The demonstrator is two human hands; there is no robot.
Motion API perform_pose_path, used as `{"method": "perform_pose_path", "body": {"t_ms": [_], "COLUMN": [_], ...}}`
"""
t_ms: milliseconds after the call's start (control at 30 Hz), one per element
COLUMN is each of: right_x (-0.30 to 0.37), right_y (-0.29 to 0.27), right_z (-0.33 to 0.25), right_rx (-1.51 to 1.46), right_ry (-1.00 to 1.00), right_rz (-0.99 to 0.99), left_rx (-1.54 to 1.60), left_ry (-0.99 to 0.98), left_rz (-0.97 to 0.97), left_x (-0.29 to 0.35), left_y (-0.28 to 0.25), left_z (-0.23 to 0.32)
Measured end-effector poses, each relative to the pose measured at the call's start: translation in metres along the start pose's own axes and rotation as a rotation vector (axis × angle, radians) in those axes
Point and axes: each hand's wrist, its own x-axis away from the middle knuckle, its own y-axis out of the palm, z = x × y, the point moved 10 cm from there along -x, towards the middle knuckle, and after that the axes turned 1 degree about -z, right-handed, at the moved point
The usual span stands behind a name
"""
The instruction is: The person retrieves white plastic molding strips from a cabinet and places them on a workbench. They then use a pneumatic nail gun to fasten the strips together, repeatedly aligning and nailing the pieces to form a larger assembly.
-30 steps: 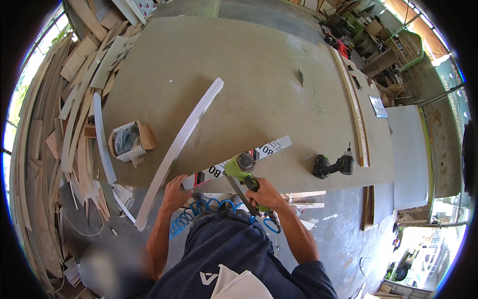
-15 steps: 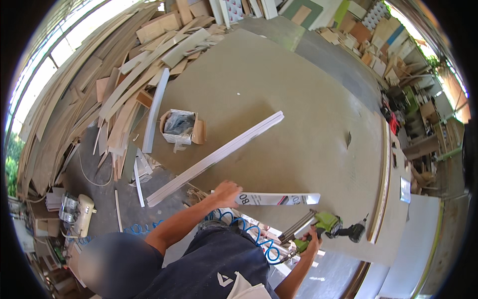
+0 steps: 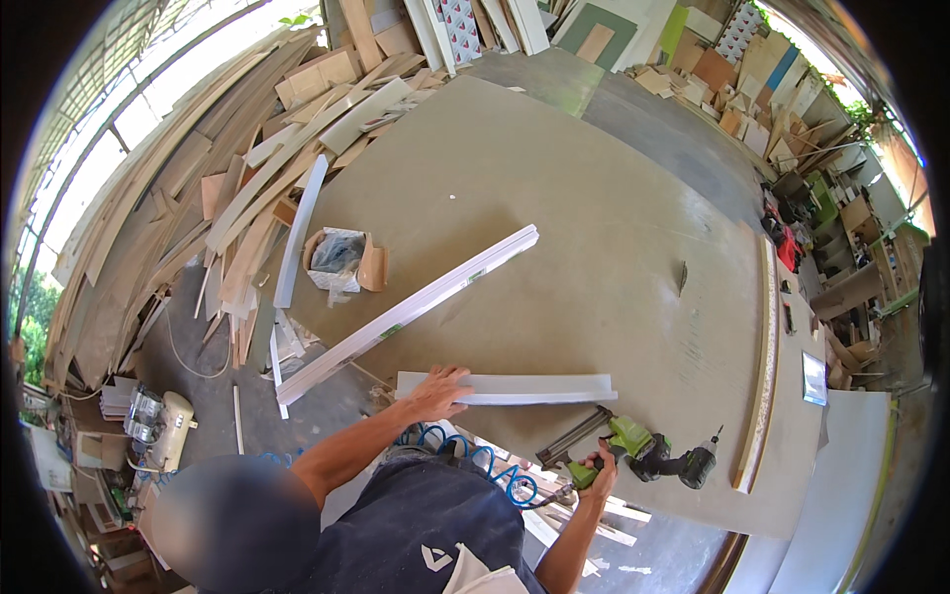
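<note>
My left hand (image 3: 435, 394) grips a long white strip (image 3: 539, 386) near its left end, thumb and fingers over its edges. The strip lies along the near edge of the large worktable, its plain faces showing. To the right, my right hand (image 3: 598, 472) is closed around the handle of a green nail gun (image 3: 627, 436), whose long grey magazine points left, just below the strip's right end. A coiled blue air hose (image 3: 517, 483) runs to the gun. Beside the gun sits a black and green cordless drill (image 3: 699, 463) on the table.
A stack of long white strips (image 3: 416, 309) lies diagonally across the table (image 3: 594, 267). Behind it stands an open carton (image 3: 374, 267) with a plastic bag. A narrow board (image 3: 760, 376) lies at the right. Timber offcuts (image 3: 188, 188) pile up at left, near an air compressor (image 3: 176, 431).
The strip under my left hand has turned, so its printed face no longer shows, and it now extends left past the hand. The nail gun stays in my right hand; the whole view has shifted slightly.
</note>
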Motion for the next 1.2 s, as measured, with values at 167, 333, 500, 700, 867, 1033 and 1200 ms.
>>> {"method": "perform_pose_path", "body": {"t_ms": [167,333,500,700,867,1033,1200], "right_x": [-0.016,-0.011,-0.018,-0.007,0.012,0.051,0.092], "right_y": [0.006,-0.008,-0.029,-0.028,-0.024,-0.004,0.041], "right_z": [0.029,0.048,0.050,0.023,0.017,0.031,0.036], "right_rx": [-0.149,-0.089,0.143,0.592,0.864,1.015,1.135], "right_ry": [0.028,0.052,-0.010,-0.095,-0.166,-0.394,-0.114], "right_rz": [-0.005,0.135,0.276,0.465,0.724,0.820,0.980], "left_rx": [0.012,-0.210,-0.427,-0.580,-0.560,-0.459,-0.443], "left_ry": [-0.213,-0.369,-0.423,-0.545,-0.553,-0.549,-0.570], "left_rz": [0.255,0.560,0.754,0.649,0.538,0.441,0.405], "left_x": [0.030,0.046,0.053,0.015,-0.034,-0.083,-0.116], "left_y": [-0.064,-0.158,-0.240,-0.283,-0.284,-0.279,-0.264], "left_z": [-0.010,-0.037,-0.077,-0.156,-0.251,-0.332,-0.374]}}
